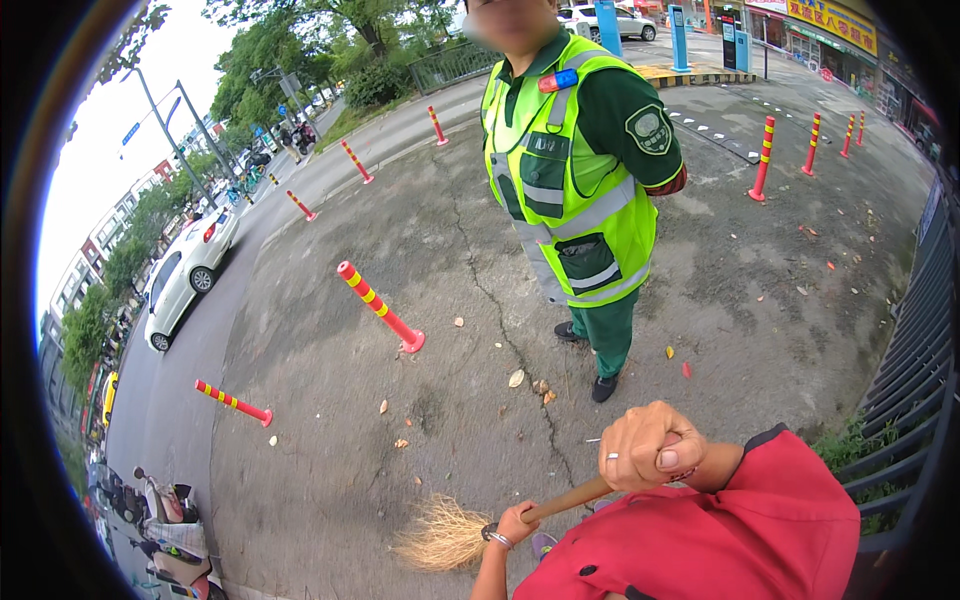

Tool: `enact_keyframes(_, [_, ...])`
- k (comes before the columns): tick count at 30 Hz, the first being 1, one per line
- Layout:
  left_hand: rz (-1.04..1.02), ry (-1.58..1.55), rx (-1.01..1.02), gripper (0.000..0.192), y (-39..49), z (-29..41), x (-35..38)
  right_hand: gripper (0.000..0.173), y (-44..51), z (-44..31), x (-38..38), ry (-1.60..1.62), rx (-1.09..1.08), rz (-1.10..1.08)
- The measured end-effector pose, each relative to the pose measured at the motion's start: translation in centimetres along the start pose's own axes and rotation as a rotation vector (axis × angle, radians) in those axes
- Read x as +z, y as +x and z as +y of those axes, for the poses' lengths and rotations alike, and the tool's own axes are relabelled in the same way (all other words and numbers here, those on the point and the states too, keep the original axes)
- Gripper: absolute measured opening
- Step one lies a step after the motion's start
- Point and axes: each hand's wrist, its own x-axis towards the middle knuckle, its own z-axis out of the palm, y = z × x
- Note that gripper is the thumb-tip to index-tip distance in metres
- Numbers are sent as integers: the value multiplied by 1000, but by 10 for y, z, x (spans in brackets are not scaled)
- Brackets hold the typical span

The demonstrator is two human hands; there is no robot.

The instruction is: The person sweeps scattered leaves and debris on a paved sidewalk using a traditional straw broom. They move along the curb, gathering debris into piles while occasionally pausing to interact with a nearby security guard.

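Observation:
A straw broom with a wooden handle [574,499] slants across the space in front of my red shirt. My right hand [651,448], with a ring on one finger, is closed around the top end of the handle, thumb over its tip. Lower on the same handle, near the binding, my left hand [516,523] grips it; a bracelet circles that wrist. The pale bristles [444,534] spread out to the left, low over the pavement or touching it; I cannot tell which. Scattered dry leaves [516,378] lie on the cracked pavement [450,420] beyond the broom.
Facing me stands a person in a reflective vest [577,187], hands behind the back. Red-and-yellow bollards [381,307] mark the roadside, where a white car [187,274] is on the road. Scooters [176,525] stand lower left. A metal fence [907,405] runs along the right.

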Motion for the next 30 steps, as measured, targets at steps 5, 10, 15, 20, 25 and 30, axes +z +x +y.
enact_keyframes(5, [-8, -47, -3, 26, 1, 1, -2, 41, 7, -3, 4, -63, -16, 37])
enact_keyframes(10, [-19, -82, -36, 27, -1, 5, -2, 35, 15, -8, 5, -56, -40, -36])
enact_keyframes(15, [111, -109, -25, 25, -2, -13, 15, 35, -1, 8, -11, 10, -9, -82])
enact_keyframes(20, [235, 122, -215, 25, -13, -16, 23, 28, -22, 10, -37, -8, 57, -252])
enact_keyframes(25, [540, 172, -191, 14, -23, 44, 9, 24, 9, -28, -55, 16, 6, -185])
enact_keyframes(30, [656, 189, -365, 9, -67, 62, 13, 27, 29, -15, -71, 284, 7, -230])
